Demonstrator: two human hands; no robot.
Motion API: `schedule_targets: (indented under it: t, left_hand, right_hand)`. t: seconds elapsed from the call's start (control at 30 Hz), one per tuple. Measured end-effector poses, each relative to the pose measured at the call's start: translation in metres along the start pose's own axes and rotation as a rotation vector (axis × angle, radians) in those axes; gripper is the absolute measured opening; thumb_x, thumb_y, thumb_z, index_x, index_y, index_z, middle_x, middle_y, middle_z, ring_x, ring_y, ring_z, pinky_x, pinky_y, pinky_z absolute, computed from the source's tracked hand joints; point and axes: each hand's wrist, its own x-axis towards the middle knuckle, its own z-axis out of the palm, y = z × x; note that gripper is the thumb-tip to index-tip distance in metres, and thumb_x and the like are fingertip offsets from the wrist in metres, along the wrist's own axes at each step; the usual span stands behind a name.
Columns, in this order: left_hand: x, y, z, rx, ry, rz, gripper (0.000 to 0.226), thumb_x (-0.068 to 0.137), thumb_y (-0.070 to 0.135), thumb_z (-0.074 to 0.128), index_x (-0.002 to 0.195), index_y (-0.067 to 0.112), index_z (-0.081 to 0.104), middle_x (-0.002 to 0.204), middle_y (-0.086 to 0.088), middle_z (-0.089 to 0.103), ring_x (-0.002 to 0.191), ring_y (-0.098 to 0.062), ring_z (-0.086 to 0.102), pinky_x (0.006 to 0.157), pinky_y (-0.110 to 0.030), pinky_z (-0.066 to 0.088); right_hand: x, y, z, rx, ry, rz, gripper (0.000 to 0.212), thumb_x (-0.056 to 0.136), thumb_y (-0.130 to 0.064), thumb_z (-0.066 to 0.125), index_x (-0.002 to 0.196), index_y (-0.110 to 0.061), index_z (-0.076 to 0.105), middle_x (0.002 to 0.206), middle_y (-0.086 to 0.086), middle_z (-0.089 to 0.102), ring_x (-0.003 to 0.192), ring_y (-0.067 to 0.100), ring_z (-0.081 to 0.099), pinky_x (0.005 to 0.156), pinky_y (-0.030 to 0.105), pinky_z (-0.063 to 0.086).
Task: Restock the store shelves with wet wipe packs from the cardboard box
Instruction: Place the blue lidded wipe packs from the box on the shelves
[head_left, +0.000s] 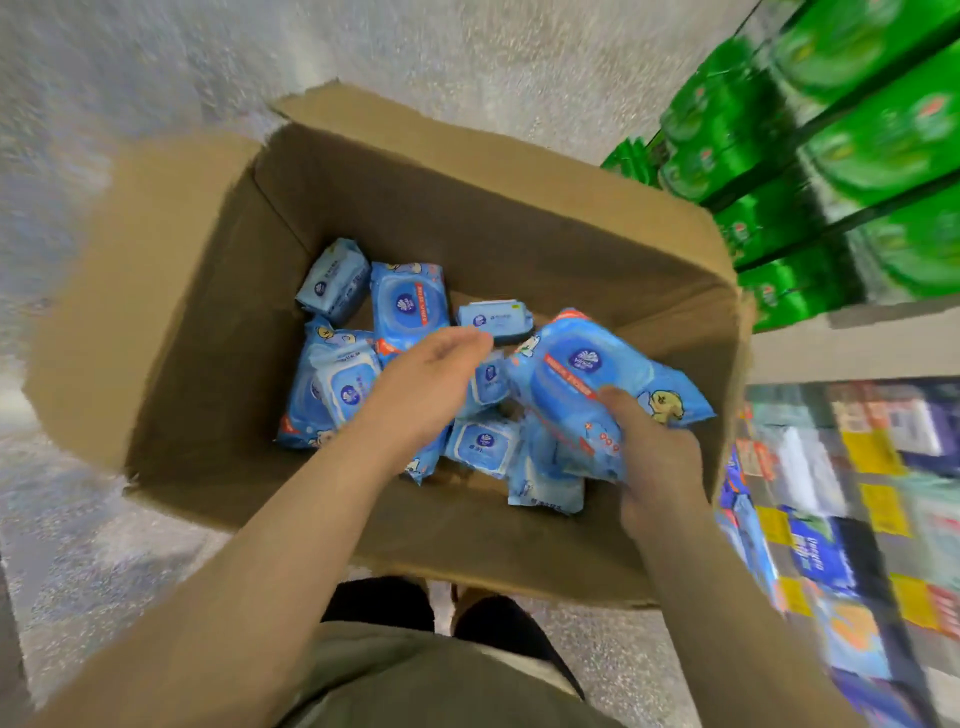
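A: Where are the wipes right now?

B: Most lie loose at the bottom of the cardboard box (197, 291) on the floor (467, 47). One large blue wipe pack (597, 384) is lifted clear of the heap, gripped at its near end by the right hand (657, 467), thumb on top and fingers curled beneath.

A: And the left hand (431, 384)?

B: It is over the pile with relaxed, slightly bent fingers, holding nothing; I'd say it is reaching for another pack, perhaps the small one (496, 319) just past its fingertips.

A: How should this pick go?

B: The wrapping looks soft and slippery, so grip across the body of a pack rather than pinch a crimped edge. Take one lying flat on top, not one wedged under its neighbours. Then carry both toward the shelves (857, 467) on the right, where similar blue goods stand, and set them label outward.

A: Any risk?

B: The pack in the right hand is held by one end and may sag or slip.
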Motion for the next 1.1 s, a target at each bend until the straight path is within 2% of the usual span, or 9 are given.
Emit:
schedule_targets:
  t: [0.13,0.23,0.37,0.47,0.57,0.63,0.87,1.0,1.1]
  left_hand:
    - [-0.017,0.040,0.019,0.082,-0.056,0.121,0.049,0.104,0.051,0.043,0.149,0.032,0.049,0.147,0.021,0.048,0.141,-0.004,0.038,0.109,-0.024,0.026]
    - [-0.033,0.071,0.040,0.142,-0.108,0.168,0.065,0.097,0.065,0.042,0.154,0.034,0.042,0.161,0.017,0.037,0.147,-0.011,0.035,0.119,-0.029,0.025]
    - [-0.063,0.104,0.071,0.116,-0.265,0.173,0.033,0.097,0.063,0.049,0.101,0.044,0.075,0.104,0.019,0.074,0.097,-0.013,0.071,0.090,-0.039,0.057]
    - [-0.086,0.114,0.101,0.138,-0.331,0.257,0.030,0.099,0.058,0.050,0.080,0.059,0.073,0.082,0.028,0.072,0.076,0.007,0.066,0.075,-0.029,0.054]
    - [-0.106,0.113,0.138,0.150,-0.425,0.273,0.020,0.090,0.067,0.056,0.093,0.056,0.073,0.102,0.020,0.076,0.094,0.001,0.071,0.092,-0.035,0.056]
    - [-0.113,0.110,0.167,0.181,-0.461,0.286,0.049,0.072,0.083,0.057,0.105,0.049,0.072,0.111,0.009,0.076,0.104,-0.016,0.072,0.101,-0.045,0.054]
    - [-0.172,0.121,0.273,0.128,-0.525,0.290,0.078,0.054,0.079,0.064,0.113,0.028,0.072,0.105,0.001,0.079,0.095,-0.022,0.075,0.092,-0.042,0.058]
    - [-0.225,0.140,0.332,0.125,-0.599,0.394,0.027,0.095,0.045,0.065,0.106,0.020,0.071,0.081,0.012,0.078,0.070,-0.002,0.073,0.055,-0.015,0.052]
    - [-0.265,0.155,0.377,0.178,-0.701,0.509,0.021,0.095,0.024,0.067,0.114,0.013,0.071,0.103,0.000,0.080,0.095,-0.013,0.076,0.071,-0.019,0.056]
  right_hand:
    - [-0.052,-0.032,-0.036,0.074,-0.144,-0.109,0.067,0.072,-0.018,0.086,0.133,-0.008,0.061,0.117,0.018,0.074,0.102,0.037,0.074,0.074,0.046,0.063]
    - [-0.085,-0.055,-0.067,0.126,-0.206,-0.113,0.058,0.069,-0.015,0.081,0.125,-0.008,0.068,0.115,0.019,0.075,0.101,0.037,0.074,0.077,0.047,0.064]
    - [-0.116,-0.074,-0.113,0.148,-0.245,-0.156,0.045,0.072,-0.013,0.079,0.117,-0.010,0.073,0.112,0.018,0.076,0.101,0.040,0.073,0.087,0.056,0.060]
    - [-0.126,-0.084,-0.149,0.157,-0.167,-0.186,0.057,0.068,-0.019,0.075,0.122,-0.003,0.069,0.109,0.021,0.076,0.094,0.043,0.074,0.078,0.052,0.063]
    - [-0.138,-0.089,-0.190,0.165,-0.163,-0.242,0.057,0.068,-0.011,0.081,0.123,-0.005,0.067,0.110,0.020,0.076,0.093,0.041,0.075,0.075,0.050,0.063]
    - [-0.141,-0.088,-0.217,0.167,-0.166,-0.277,0.055,0.069,-0.008,0.080,0.123,-0.004,0.068,0.113,0.020,0.075,0.100,0.043,0.073,0.084,0.057,0.061]
    - [-0.146,-0.094,-0.329,0.238,-0.078,-0.328,0.057,0.058,-0.006,0.085,0.113,-0.008,0.072,0.104,0.019,0.077,0.095,0.045,0.074,0.083,0.062,0.059]
    - [-0.153,-0.104,-0.400,0.288,-0.068,-0.428,0.055,0.067,-0.017,0.090,0.118,-0.011,0.070,0.110,0.015,0.077,0.099,0.039,0.075,0.089,0.063,0.057]
    - [-0.156,-0.113,-0.456,0.347,-0.010,-0.497,0.049,0.072,-0.024,0.077,0.119,-0.013,0.070,0.112,0.011,0.077,0.103,0.035,0.074,0.091,0.057,0.059]
